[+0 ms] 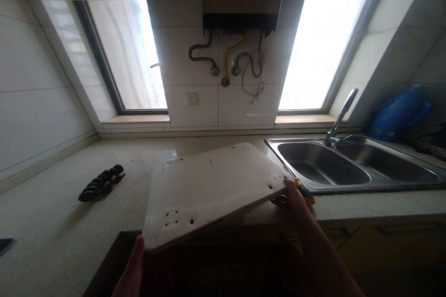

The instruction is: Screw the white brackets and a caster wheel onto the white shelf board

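Evidently both hands have the white board (212,181): the left hand (133,262) grips its near left corner, the right hand (291,196) its near right one. The board spans between them, over the desk (52,220). Just beside the right hand sits an orange-and-black handle (306,192), with the sink (348,188) beyond; past the left hand lies a black ridged object (99,185).

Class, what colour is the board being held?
The board is off-white, shown in the head view.
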A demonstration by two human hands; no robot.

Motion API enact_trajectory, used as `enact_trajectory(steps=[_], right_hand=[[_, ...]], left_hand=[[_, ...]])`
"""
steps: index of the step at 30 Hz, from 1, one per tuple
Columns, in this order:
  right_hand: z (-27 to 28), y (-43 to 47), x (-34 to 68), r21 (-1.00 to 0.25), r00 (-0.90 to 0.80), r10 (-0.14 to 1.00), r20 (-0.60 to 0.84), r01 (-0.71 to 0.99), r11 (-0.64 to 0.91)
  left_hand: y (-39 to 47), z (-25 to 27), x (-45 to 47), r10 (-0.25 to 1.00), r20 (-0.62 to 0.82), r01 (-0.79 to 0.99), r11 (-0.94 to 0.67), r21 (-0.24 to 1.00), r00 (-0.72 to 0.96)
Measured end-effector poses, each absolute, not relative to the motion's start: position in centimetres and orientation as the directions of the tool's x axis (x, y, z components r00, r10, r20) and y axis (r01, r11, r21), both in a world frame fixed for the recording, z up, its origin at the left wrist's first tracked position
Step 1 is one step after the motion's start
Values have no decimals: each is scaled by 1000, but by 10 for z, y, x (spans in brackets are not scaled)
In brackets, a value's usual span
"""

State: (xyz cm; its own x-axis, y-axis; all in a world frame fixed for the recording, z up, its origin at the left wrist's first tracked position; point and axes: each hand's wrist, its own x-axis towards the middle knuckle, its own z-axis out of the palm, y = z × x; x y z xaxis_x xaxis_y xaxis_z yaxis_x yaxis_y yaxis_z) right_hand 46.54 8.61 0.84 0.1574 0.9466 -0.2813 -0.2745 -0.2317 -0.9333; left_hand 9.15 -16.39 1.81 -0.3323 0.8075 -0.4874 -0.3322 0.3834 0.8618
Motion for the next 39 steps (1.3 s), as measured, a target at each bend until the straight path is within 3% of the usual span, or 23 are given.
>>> enact_trajectory(steps=[2, 5, 14, 24, 31, 39], right_hand=[[7, 77, 463, -932, 190, 942, -276, -291, -215], [8, 63, 459, -928, 219, 933, -284, -309, -209], [16, 44, 448, -880, 209, 924, -320, -426, -208], [20, 68, 438, -852, 83, 946, -314, -464, -243], [26, 72, 433, -812, -42, 918, -395, -452, -370], [22, 73, 426, -752, -46, 930, -365, -574, -324]], left_hand=[[-157, 35, 97, 710, -578, -522, 342, 782, -401], [-145, 49, 95, 672, -578, -533, 310, 787, -463], [-106, 42, 58, 779, -462, -461, 253, 851, -424], [-64, 39, 42, 841, -309, -500, 54, 864, -443], [-66, 42, 40, 890, -436, -540, 304, 785, -133], [-59, 42, 39, 886, -421, -494, 281, 823, -197]])
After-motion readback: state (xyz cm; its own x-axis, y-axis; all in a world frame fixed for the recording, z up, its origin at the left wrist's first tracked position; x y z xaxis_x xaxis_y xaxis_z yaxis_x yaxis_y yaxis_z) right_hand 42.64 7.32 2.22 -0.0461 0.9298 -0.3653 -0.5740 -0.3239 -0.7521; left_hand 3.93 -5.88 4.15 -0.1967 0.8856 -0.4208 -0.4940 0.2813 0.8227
